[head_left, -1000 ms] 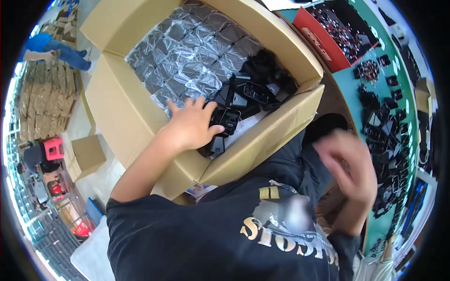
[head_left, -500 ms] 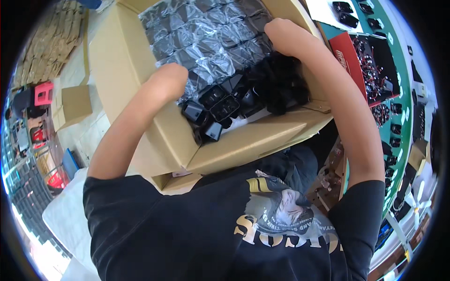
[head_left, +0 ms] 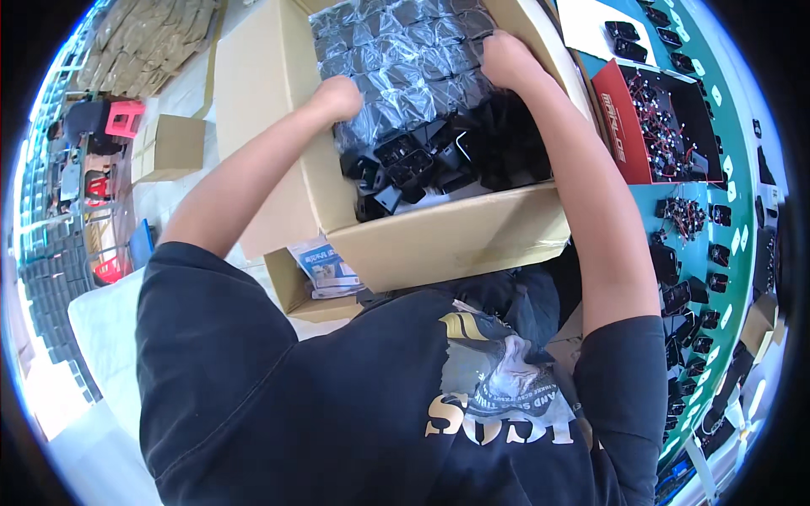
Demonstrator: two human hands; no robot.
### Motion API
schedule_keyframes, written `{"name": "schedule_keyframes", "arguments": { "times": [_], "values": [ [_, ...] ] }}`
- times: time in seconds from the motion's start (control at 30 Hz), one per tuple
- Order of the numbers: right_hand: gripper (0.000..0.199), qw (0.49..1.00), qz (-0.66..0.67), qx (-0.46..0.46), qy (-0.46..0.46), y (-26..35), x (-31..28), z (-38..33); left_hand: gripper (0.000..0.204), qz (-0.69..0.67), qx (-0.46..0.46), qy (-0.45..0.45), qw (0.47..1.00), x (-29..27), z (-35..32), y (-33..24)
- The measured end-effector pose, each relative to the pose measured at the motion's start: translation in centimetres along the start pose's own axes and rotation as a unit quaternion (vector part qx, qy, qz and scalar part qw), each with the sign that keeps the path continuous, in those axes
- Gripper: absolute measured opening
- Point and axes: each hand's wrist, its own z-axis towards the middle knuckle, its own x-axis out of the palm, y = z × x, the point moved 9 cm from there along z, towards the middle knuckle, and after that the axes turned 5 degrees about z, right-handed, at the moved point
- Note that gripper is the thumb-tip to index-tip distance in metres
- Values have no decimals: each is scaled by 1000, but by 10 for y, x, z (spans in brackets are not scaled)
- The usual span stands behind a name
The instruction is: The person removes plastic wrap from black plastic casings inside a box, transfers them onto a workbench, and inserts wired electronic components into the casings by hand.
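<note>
Matt cardboard box (head_left: 447,251), glossy crinkled plastic wrap (head_left: 401,59), smooth plastic parts (head_left: 411,166), cloth shirt (head_left: 354,396)

Your bare hands: two, one left hand (head_left: 342,97), one right hand (head_left: 509,61). Before you, large open brown cardboard carton (head_left: 456,244): one. Dark blocks in clear plastic film (head_left: 388,59): over a dozen, overlapping. To your right, red-walled open box (head_left: 621,135): one; white flat sheet (head_left: 580,27): one; rounded black casings (head_left: 624,31) upon it: two. Bright pink plastic stool (head_left: 125,118): one.

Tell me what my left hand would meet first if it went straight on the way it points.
Most likely the plastic-wrapped dark pieces inside the cardboard box, just ahead of your left hand, though depth is hard to judge.
</note>
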Motion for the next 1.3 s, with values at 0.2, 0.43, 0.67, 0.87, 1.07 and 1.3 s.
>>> {"name": "schedule_keyframes", "arguments": {
  "times": [0.2, 0.43, 0.67, 0.87, 1.07, 1.3],
  "values": [
    [19, 932, 309, 183, -55, -20, -9, -17, 29, -183, -41, -164, 968, -9, -2, -11],
    [16, 934, 338, 71, 92, 0, 12, -16, 29, 8, -29, 1, 1000, 11, -2, -28],
    [24, 885, 439, 34, -151, 2, 10, -3, 26, -208, -108, -149, 961, 10, 9, -13],
    [22, 936, 332, 116, 11, 26, -14, -13, 23, -165, -69, -119, 977, -2, 3, -35],
    [16, 952, 296, 8, 76, 48, -14, -12, 21, -58, -18, -36, 998, 7, 10, -54],
    [15, 875, 467, 27, -129, 22, 8, 4, 18, -249, -16, -167, 954, -4, 24, -43]
  ]
}}
